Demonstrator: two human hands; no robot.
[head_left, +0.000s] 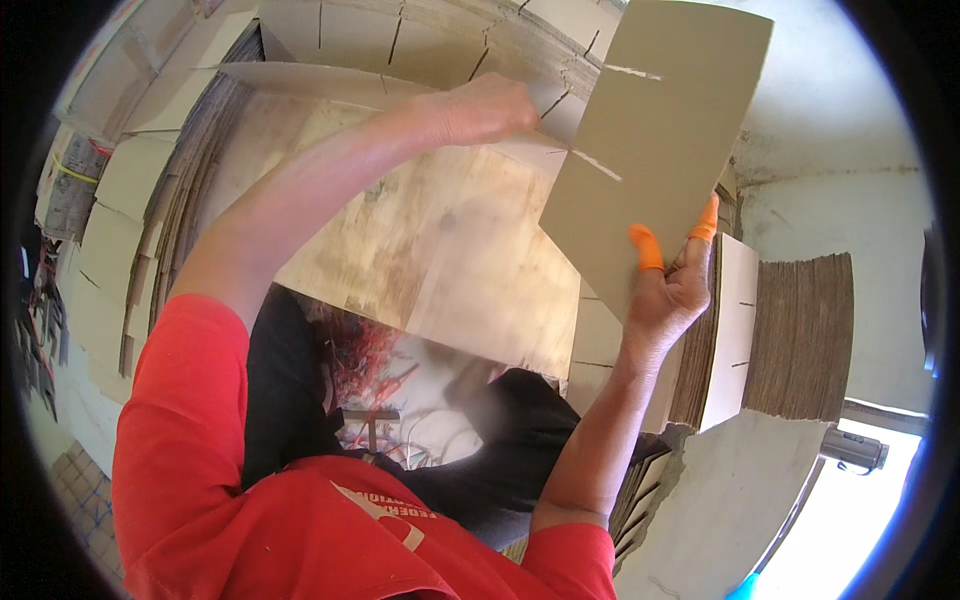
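Observation:
My right hand [668, 285], with orange finger covers on its thumb and a fingertip, grips the lower edge of a slotted cardboard sheet [665, 120]. The sheet stands tilted over the right of the table and shows two short slits along its left side. My left hand [487, 108] is closed on a long, narrow cardboard strip [320, 80], its fingers partly hidden. That strip runs from the far left to the sheet's left edge, meeting it near the lower slit. Whether the two interlock, I cannot tell.
A pale plywood board [430, 240] lies beneath my arms. Slotted cardboard pieces are stacked along the back [430, 40], on the left [130, 200] and on the right [735, 330]. Another brown stack [800, 335] stands against the wall. Red strands [365, 355] show below the board.

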